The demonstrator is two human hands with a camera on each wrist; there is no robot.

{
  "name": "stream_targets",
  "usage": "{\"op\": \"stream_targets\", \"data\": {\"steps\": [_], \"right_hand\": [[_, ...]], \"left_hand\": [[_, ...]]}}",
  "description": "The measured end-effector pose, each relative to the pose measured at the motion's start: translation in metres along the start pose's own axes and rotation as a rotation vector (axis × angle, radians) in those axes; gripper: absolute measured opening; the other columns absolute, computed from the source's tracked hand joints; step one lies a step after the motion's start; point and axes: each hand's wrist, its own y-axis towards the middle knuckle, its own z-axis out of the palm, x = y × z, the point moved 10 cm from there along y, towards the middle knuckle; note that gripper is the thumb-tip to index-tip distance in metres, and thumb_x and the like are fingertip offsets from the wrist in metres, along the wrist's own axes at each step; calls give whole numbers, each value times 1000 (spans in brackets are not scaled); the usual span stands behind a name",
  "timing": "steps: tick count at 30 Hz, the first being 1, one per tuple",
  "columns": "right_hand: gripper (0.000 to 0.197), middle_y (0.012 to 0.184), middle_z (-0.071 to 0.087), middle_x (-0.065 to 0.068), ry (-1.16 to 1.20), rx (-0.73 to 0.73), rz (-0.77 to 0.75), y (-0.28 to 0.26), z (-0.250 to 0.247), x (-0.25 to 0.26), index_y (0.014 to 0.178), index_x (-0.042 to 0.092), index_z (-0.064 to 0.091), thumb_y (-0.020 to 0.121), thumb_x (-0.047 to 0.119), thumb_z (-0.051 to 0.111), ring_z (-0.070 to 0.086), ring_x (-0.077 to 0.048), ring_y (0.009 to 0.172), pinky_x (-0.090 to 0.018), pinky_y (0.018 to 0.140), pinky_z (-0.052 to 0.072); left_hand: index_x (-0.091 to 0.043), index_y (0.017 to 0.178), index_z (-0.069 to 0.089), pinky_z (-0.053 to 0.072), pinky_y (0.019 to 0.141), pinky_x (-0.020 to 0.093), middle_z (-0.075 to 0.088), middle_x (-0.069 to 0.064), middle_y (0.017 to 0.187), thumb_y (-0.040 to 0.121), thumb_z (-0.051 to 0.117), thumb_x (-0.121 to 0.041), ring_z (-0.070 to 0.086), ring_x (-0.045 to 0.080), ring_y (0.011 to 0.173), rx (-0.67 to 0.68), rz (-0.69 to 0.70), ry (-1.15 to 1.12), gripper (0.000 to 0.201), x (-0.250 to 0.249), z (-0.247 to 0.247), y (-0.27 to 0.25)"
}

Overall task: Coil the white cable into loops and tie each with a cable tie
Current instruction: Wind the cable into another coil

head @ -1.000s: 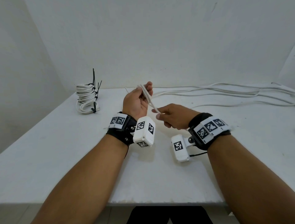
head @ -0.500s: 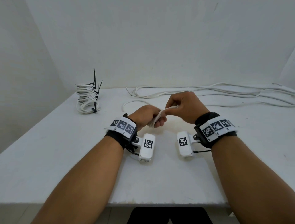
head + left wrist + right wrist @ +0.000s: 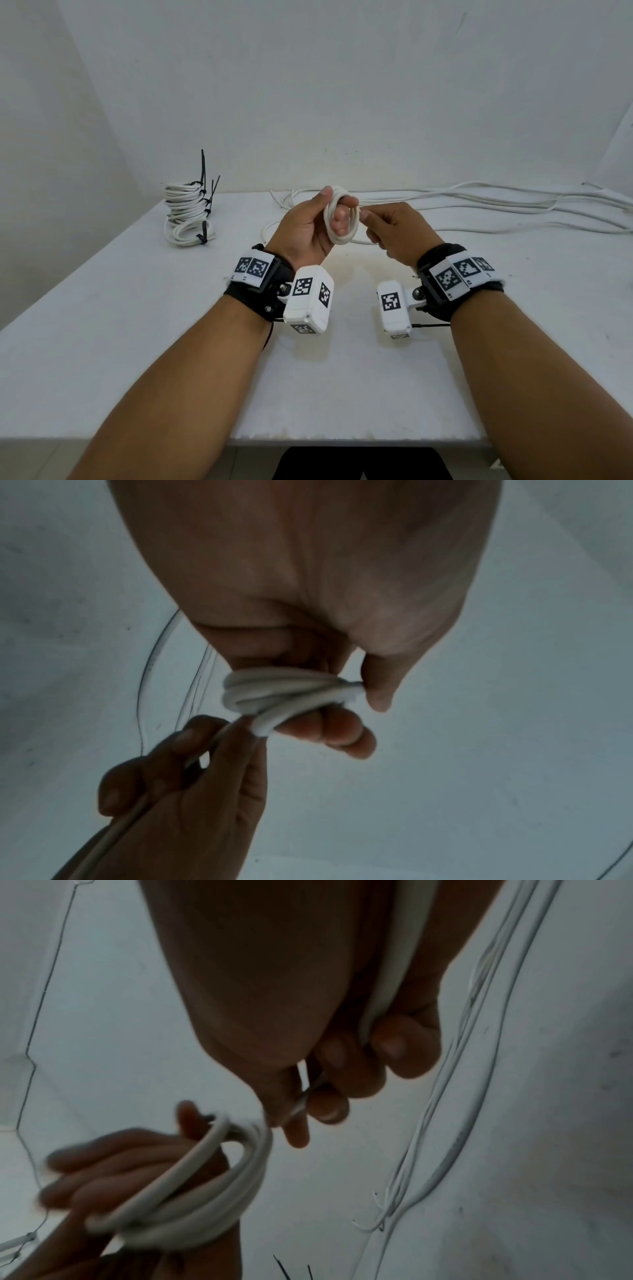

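Coiling is under way; the coil (image 3: pixel 341 219) is held raised around the left hand (image 3: pixel 308 228) fingers (image 3: pixel 339 222); just right, the cable (image 3: pixel 192 761) is pinched by the right hand (image 3: pixel 394 233), its free run trailing right

Bright and even from my head, dim and smeared from both my wrists.

From my head the table (image 3: pixel 102 342) is evenly lit and sharp, with soft shadows under my wrists and the far edge of the table bowing from the wide lens. From my left wrist everything goes dim and bluish; my left hand (image 3: pixel 308 574) is a dark, soft mass and the cable (image 3: pixel 284 693) wound on it looks grey and fuzzy. From my right wrist my right hand (image 3: pixel 308 988) is in shadow, and below it the coil streaks with motion blur.
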Motion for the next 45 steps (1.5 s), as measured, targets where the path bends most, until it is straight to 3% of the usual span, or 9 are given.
{"op": "stream_targets", "data": {"steps": [3, 8, 14, 18, 23, 32, 35, 41, 45], "right_hand": [[32, 64, 54, 4, -102, 182, 46, -4, 23, 4, 71, 25, 54, 101, 19, 45, 45, -5, 50, -12, 44, 34], [27, 68, 62, 5, -270, 413, 90, -16, 55, 8, 80, 15, 62, 100, 18, 44, 54, -13, 54, -21, 45, 43], [21, 65, 72, 6, -294, 198, 49, -6, 31, 19, 72, 15, 73, 89, 26, 67, 64, -4, 52, -13, 50, 42], [13, 71, 73, 3, -211, 206, 45, -10, 23, 25, 80, 13, 72, 89, 14, 63, 67, -3, 56, -11, 44, 43], [6, 60, 66, 10, -265, 148, -20, -12, 17, 37, 74, 15, 74, 79, 19, 75, 64, -5, 58, -25, 57, 50], [27, 89, 58, 8, -242, 0, -90, -8, 10, 43, 84, 23, 61, 66, 34, 78, 57, -9, 82, -30, 71, 50], [36, 95, 64, 12, -99, 72, -56, -10, 16, 38, 97, 22, 51, 71, 32, 75, 64, -4, 82, -25, 69, 52], [22, 91, 61, 4, -113, 29, -119, -9, 13, 45, 89, 22, 53, 73, 24, 68, 57, -11, 81, -27, 67, 46], [21, 96, 57, 0, -90, 45, -153, -8, 17, 45, 90, 22, 54, 75, 22, 69, 54, -10, 86, -24, 72, 42]], "left_hand": [[11, 106, 58, 53, 71, 17, 68, 7, 78, 100, 43, -14, 62, 10, 65, -104, 71, -123, 30, -6, -8, 2], [1, 94, 59, 51, 73, 20, 68, 4, 81, 100, 42, -1, 61, 10, 70, -241, 157, 169, 18, -14, -24, 2], [-8, 87, 63, 49, 87, 28, 68, -4, 76, 96, 49, -4, 63, 8, 79, -263, 161, 759, 17, -12, -17, 0], [3, 94, 62, 51, 79, 38, 65, 1, 81, 89, 56, -13, 61, 15, 77, -319, 112, 887, 18, -12, -18, 1], [-12, 67, 49, 37, 62, 33, 58, 10, 69, 88, 50, -7, 49, 21, 64, -131, 27, 1269, 22, 1, 0, 2], [-5, 66, 50, 32, 49, 26, 48, 2, 47, 101, 12, -56, 39, 15, 41, -75, -55, 1079, 73, 13, 1, 1], [8, 95, 56, 32, 49, 26, 50, 10, 60, 91, 16, -71, 41, 16, 44, -18, -113, 1009, 88, 20, 0, 3], [-13, 92, 58, 45, 77, 33, 60, 3, 80, 100, 26, -57, 56, 14, 76, -102, -69, 855, 55, 13, -1, 4], [-8, 100, 66, 50, 81, 41, 63, 14, 92, 90, 29, -72, 61, 29, 88, -101, -131, 632, 74, 19, 0, 2]]}}
